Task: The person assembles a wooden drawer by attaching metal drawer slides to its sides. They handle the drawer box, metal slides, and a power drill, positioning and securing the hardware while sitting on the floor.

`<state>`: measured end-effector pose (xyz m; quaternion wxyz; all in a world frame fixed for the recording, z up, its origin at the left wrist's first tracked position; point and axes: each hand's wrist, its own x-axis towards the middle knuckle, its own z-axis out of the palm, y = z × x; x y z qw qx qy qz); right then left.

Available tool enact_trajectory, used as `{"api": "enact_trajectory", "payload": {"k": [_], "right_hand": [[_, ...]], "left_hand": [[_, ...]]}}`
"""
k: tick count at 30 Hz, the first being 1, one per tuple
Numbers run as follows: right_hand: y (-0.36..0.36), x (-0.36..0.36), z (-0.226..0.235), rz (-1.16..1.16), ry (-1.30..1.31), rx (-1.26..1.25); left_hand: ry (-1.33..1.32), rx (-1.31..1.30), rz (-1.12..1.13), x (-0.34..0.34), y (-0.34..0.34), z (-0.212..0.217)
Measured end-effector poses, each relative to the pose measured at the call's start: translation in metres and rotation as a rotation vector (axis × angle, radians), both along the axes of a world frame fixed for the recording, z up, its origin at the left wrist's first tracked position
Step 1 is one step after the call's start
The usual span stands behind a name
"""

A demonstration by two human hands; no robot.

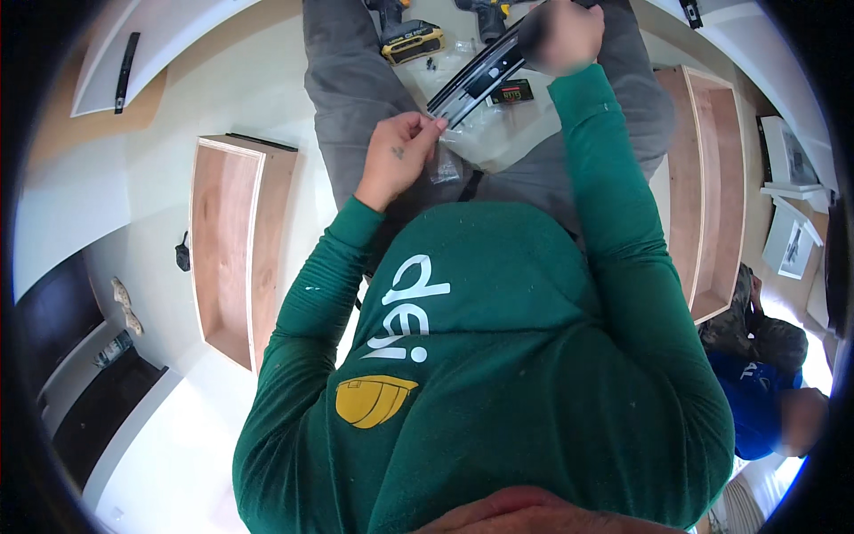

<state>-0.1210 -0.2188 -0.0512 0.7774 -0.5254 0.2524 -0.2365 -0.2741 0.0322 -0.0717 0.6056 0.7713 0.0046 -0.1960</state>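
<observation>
Nearest the camera, a green sweatshirt [498,285] is seen, printed with large white lettering [411,307] and, below it, a yellow hard-hat emblem [374,400]. At the far left, a black rail [127,73] is fixed to a white panel [98,84]. Further in, an open wooden box [227,240] is stood on the pale floor [156,227], and a small black object [182,253] is seen beside it.

Between the legs in grey trousers [334,84], the lower end of a black-and-silver metal rail [480,82] is pinched by the left hand [400,156]. Above that hand, a power tool [391,16] is seen, with small marking on its yellow-and-black battery [414,42]. Beyond the rail, a second power tool [487,20] is partly shown; near the rail, coloured print is borne by a small black box [510,93].

The rail's upper end is gripped by the right hand [574,37], which is partly blurred. At the right, another wooden box [716,178] is placed, and white lettering is carried on the blue shirt [743,405] of another person.
</observation>
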Motion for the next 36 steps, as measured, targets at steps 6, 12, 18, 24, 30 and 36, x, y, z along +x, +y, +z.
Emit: {"api": "enact_trajectory", "payload": {"k": [6,12,18,24,30,36], "right_hand": [[-0.018,0.009,0.009,-0.095,-0.166,-0.073],[-0.022,0.008,0.003,-0.180,-0.204,-0.165],[-0.057,0.013,-0.022,-0.305,0.142,-0.167],[-0.077,-0.003,-0.027,-0.092,0.107,0.280],[-0.066,-0.019,-0.037,-0.104,0.162,0.455],[-0.049,-0.020,-0.040,-0.175,0.082,0.382]], "left_hand": [[-0.041,-0.107,0.232,0.015,-0.023,0.020],[0.308,-0.417,0.178,0.019,-0.052,0.003],[0.177,-0.229,0.005,0.015,-0.007,0.001],[-0.238,0.088,-0.069,0.035,0.033,0.037],[-0.519,0.280,-0.221,0.026,-0.019,0.027],[-0.342,0.060,0.103,0.016,-0.073,0.035]]}}
